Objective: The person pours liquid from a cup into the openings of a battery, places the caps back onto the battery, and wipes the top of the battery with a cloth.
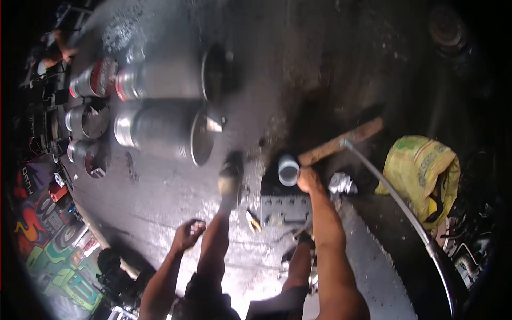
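Note:
My right hand point(308, 180) is closed at the side of a grey cup-like cylinder point(288, 172), its mouth turned partly toward me. The fingers hide where they meet the cylinder. My left hand point(189, 234) hangs in front of my leg, fingers loosely bent and apart, with nothing visible in it. Between my feet on the floor lie yellow-handled pliers point(254, 221). Close to my right hand are a dark metal case point(286, 209) with a handle, a wooden plank point(344, 141) and a crumpled silvery wrapper point(342, 183).
Large metal drums point(160, 133) stand at the left, with smaller cut drums point(88, 120) beyond. A yellow sack point(421, 170) sits at the right. A long metal pipe point(397, 197) curves past it. Another person's arm point(64, 48) shows at the upper left.

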Demonstrator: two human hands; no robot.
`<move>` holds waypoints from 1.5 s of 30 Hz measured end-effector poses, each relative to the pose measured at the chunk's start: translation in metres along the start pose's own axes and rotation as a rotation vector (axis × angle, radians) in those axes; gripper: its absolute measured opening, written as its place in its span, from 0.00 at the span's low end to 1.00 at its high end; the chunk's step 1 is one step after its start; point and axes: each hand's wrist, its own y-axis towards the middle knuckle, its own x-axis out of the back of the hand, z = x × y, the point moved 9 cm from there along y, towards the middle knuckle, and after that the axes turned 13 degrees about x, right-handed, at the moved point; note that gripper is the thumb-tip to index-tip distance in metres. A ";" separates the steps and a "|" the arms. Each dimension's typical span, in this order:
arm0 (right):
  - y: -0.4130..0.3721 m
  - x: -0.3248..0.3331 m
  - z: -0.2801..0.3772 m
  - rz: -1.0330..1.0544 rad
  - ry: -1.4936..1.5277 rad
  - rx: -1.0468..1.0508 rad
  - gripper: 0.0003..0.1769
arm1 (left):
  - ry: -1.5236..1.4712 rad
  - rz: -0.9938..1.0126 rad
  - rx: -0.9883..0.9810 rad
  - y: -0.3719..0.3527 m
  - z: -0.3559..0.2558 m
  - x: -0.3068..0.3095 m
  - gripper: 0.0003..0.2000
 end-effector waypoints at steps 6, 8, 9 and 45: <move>-0.002 0.030 0.008 -0.013 0.061 0.006 0.15 | -0.121 -0.003 0.026 -0.004 0.011 0.006 0.16; -0.019 0.051 0.022 0.014 0.059 0.001 0.14 | -0.155 -0.019 -0.031 -0.020 0.022 0.001 0.17; -0.025 0.065 0.033 0.010 0.061 0.021 0.14 | -0.123 -0.036 -0.023 -0.026 0.029 -0.001 0.17; -0.313 0.142 0.836 0.695 -0.141 1.415 0.18 | -1.365 -0.956 -0.506 -0.335 0.193 0.177 0.56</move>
